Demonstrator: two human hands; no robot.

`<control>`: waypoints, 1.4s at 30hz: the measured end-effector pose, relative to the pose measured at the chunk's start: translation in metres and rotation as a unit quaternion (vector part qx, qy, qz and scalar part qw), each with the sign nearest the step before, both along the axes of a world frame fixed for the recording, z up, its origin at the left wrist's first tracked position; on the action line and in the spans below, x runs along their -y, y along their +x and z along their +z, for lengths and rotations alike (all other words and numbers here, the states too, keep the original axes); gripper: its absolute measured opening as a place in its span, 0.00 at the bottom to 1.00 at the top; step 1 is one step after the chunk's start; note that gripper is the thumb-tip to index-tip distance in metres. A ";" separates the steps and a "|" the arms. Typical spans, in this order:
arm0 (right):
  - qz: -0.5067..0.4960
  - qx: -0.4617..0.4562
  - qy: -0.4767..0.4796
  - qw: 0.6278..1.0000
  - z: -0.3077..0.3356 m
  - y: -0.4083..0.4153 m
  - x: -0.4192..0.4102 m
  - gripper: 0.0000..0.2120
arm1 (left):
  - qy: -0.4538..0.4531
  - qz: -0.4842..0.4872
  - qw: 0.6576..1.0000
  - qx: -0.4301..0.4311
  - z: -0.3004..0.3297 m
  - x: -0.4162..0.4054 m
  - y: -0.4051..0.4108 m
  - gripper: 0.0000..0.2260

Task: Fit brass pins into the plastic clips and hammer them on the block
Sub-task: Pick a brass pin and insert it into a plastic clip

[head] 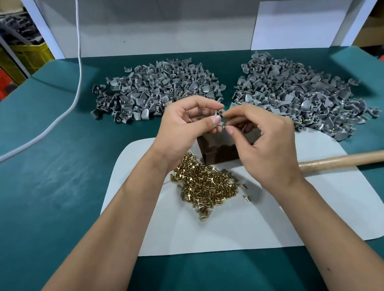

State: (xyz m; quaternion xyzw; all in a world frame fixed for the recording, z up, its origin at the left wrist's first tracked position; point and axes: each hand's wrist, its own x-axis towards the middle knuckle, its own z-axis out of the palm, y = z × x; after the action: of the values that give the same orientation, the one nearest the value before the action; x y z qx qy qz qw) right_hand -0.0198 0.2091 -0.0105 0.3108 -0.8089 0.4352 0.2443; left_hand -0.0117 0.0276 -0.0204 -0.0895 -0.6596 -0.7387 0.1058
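Note:
My left hand (183,125) pinches a small grey plastic clip (220,113) between thumb and forefinger, above the dark metal block (219,149). My right hand (258,140) pinches a brass pin (223,126) at the clip's lower end; the two hands meet there. A heap of brass pins (205,184) lies on the white mat (322,206) just in front of the block. The hammer's wooden handle (355,159) lies on the mat to the right; its head is hidden behind my right hand.
Two heaps of grey clips lie on the green table (40,177): one at the back left (154,89), one at the back right (298,95) with brass showing among them. A white cable (76,62) runs down the left side. White panels stand behind.

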 end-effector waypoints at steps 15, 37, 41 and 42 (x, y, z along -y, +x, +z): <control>-0.037 -0.011 -0.040 0.998 0.001 -0.002 -0.004 0.11 | 0.029 -0.048 0.998 0.020 -0.004 -0.007 0.000 0.12; 0.001 0.036 -0.033 0.999 0.001 -0.003 -0.005 0.13 | 0.021 -0.034 0.999 0.008 -0.004 -0.006 -0.002 0.12; 0.012 0.077 -0.063 0.995 0.000 -0.005 -0.005 0.14 | 0.010 -0.033 0.999 0.005 -0.004 -0.007 -0.002 0.11; 0.014 0.088 -0.072 0.993 0.000 -0.005 -0.005 0.14 | 0.008 -0.032 0.999 0.007 -0.004 -0.008 -0.002 0.11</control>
State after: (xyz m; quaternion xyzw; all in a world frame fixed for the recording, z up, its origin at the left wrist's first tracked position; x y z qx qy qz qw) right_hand -0.0249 0.2138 -0.0109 0.2645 -0.7894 0.5210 0.1881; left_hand -0.0134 0.0353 -0.0242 -0.1050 -0.6507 -0.7479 0.0782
